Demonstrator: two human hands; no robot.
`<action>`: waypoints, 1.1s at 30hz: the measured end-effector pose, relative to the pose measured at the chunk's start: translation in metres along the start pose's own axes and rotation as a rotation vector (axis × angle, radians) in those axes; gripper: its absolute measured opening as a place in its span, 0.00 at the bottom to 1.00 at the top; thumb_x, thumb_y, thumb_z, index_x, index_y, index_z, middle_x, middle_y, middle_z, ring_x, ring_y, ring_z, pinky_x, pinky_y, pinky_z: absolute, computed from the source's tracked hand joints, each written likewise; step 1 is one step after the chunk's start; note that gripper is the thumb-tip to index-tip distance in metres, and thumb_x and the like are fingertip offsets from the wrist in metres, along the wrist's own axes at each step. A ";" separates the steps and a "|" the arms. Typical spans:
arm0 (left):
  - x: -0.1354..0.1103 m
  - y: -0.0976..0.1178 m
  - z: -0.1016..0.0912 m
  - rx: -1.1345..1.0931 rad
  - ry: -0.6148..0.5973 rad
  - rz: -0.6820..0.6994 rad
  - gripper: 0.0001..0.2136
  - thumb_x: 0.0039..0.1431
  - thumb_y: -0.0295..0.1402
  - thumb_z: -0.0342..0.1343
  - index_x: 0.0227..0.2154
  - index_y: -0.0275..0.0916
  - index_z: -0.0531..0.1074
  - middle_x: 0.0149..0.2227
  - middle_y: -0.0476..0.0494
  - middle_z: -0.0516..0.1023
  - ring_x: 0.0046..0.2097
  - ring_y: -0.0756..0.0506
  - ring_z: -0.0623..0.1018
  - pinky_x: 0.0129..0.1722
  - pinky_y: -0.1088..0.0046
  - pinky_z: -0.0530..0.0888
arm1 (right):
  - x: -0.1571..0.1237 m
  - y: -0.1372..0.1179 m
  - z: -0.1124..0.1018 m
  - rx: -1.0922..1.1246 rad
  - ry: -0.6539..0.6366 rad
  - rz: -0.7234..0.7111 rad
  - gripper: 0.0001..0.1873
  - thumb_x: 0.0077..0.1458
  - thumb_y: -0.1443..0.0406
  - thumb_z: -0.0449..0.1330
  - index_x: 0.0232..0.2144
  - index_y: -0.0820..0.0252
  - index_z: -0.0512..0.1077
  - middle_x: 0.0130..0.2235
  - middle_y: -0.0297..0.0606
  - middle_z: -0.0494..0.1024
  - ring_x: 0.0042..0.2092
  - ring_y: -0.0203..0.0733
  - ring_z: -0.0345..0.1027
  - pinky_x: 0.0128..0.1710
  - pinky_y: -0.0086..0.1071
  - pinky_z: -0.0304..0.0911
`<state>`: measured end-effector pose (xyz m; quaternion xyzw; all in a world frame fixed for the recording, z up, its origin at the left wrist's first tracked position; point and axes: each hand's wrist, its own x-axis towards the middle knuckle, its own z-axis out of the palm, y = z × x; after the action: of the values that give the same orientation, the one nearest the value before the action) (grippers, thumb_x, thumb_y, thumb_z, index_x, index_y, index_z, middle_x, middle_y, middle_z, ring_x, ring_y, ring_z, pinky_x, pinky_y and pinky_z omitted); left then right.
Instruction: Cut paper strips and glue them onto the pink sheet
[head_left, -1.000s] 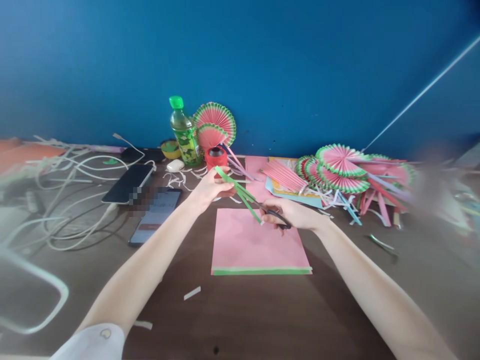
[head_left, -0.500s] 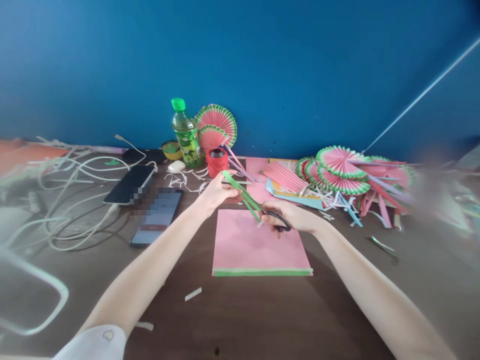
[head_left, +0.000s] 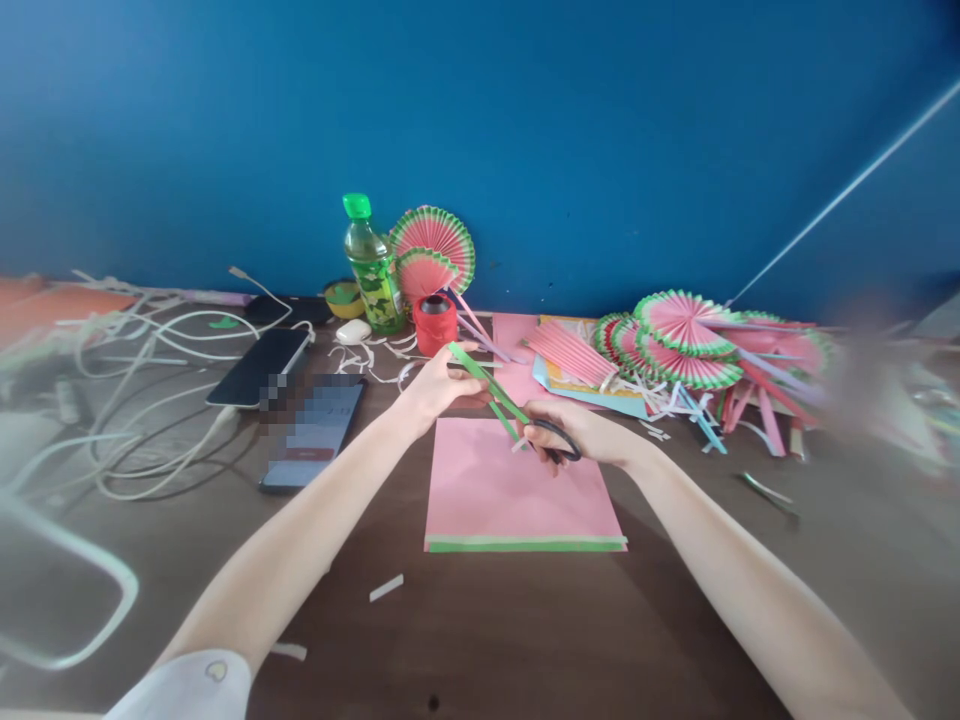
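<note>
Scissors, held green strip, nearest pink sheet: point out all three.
Scissors (head_left: 574,448): head view, on the black handle loop.
Green strip (head_left: 496,388): head view, mid-length.
Pink sheet (head_left: 519,498): head view, on its bare middle.

Head-worn view, forward and down (fairly near), over the desk (head_left: 510,630)

Head cam, pink sheet (head_left: 510,485) as clock ctr: L hand (head_left: 435,390) at 11 o'clock pinches a green strip (head_left: 478,370) running to the black-handled scissors (head_left: 575,450) in R hand (head_left: 591,430), btwn 1 & 2. I also see a phone (head_left: 319,455) btwn 9 & 10, green-capped bottle (head_left: 375,290) approx 11, pleated fans (head_left: 682,322) approx 2, white scrap (head_left: 386,588) approx 8.
</note>
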<state>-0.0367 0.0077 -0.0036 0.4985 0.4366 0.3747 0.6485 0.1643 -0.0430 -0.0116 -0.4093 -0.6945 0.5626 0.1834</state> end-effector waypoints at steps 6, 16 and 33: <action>0.001 0.002 -0.001 -0.032 0.008 -0.001 0.23 0.46 0.18 0.55 0.47 0.34 0.60 0.25 0.47 0.74 0.28 0.47 0.78 0.34 0.68 0.75 | 0.000 -0.001 0.000 0.010 0.025 -0.013 0.19 0.49 0.51 0.56 0.29 0.62 0.62 0.21 0.29 0.66 0.19 0.29 0.63 0.14 0.21 0.57; 0.000 0.004 0.000 -0.007 0.046 -0.004 0.22 0.47 0.17 0.54 0.46 0.34 0.61 0.23 0.48 0.74 0.27 0.49 0.77 0.32 0.70 0.75 | -0.001 -0.001 0.000 -0.015 0.031 -0.006 0.18 0.49 0.52 0.56 0.28 0.62 0.61 0.22 0.29 0.66 0.19 0.28 0.62 0.14 0.21 0.59; 0.003 0.000 -0.003 -0.065 0.032 0.016 0.17 0.47 0.19 0.56 0.41 0.34 0.64 0.24 0.47 0.74 0.28 0.49 0.77 0.34 0.69 0.75 | 0.003 0.007 0.000 0.021 0.054 -0.003 0.19 0.46 0.51 0.58 0.29 0.62 0.61 0.26 0.30 0.65 0.21 0.27 0.62 0.14 0.22 0.63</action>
<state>-0.0386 0.0114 -0.0045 0.4743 0.4305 0.4017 0.6544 0.1653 -0.0406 -0.0188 -0.4214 -0.6841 0.5581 0.2074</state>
